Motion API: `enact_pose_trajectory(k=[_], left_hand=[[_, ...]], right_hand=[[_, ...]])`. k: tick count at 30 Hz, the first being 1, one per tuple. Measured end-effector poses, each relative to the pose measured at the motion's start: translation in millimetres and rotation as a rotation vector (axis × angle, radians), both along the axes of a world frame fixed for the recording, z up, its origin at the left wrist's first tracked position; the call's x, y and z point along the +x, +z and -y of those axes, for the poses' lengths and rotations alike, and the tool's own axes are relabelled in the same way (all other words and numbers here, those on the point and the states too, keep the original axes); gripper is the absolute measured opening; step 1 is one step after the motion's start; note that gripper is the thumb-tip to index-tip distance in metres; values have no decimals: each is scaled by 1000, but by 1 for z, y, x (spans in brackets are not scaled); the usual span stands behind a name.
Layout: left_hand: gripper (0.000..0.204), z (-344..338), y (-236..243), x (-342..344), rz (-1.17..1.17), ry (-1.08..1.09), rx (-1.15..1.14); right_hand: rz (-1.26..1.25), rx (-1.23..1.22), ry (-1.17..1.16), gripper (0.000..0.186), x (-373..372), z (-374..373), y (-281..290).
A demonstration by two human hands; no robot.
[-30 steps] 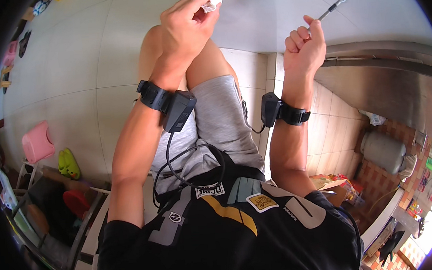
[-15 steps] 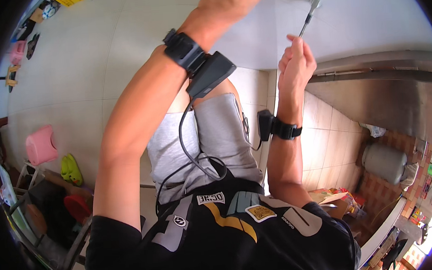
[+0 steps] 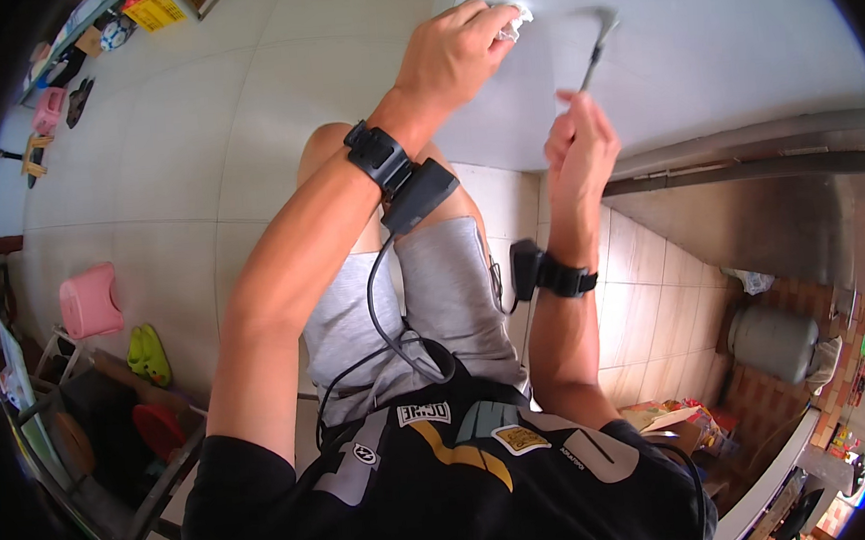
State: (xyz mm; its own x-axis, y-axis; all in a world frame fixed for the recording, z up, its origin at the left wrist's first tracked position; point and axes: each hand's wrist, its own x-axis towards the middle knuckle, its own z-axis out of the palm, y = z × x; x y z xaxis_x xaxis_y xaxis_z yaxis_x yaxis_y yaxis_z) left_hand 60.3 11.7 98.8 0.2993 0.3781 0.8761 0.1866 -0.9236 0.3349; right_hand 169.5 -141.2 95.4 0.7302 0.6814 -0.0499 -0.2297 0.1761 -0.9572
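In my left hand [image 3: 453, 56], a crumpled white tissue [image 3: 514, 25] is pinched between thumb and fingers, close to a smooth pale grey panel [image 3: 727, 34]. To its right, my right hand [image 3: 582, 149] grips a slim tool, which looks like a small scraper [image 3: 595, 56], with a dark shaft and a flat metal head. The head is up at the panel; whether it touches is hard to tell. A shadow lies beside it. Both of my wrists carry black straps with box-shaped devices.
A metal ledge [image 3: 745, 153] runs along the panel's lower right side. At left stand a pink stool [image 3: 92, 300], green slippers [image 3: 148, 356] and a dark-framed rack. A grey gas cylinder [image 3: 773, 340] stands at right. A black cable [image 3: 379, 299] loops over my lap.
My left hand has come down and back into view, showing the tissue. The right hand has shifted slightly left and down, and the scraper's head now appears more edge-on. The whole view has shifted a little.
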Motion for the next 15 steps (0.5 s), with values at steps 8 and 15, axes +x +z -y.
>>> enact_pose_trajectory(k=[8, 15], left_hand=[[31, 1, 38, 10, 49, -2, 6], [31, 5, -17, -13, -3, 31, -81]], right_hand=[[-66, -65, -41, 26, -2, 2, 14], [-10, -8, -35, 25, -4, -5, 4]])
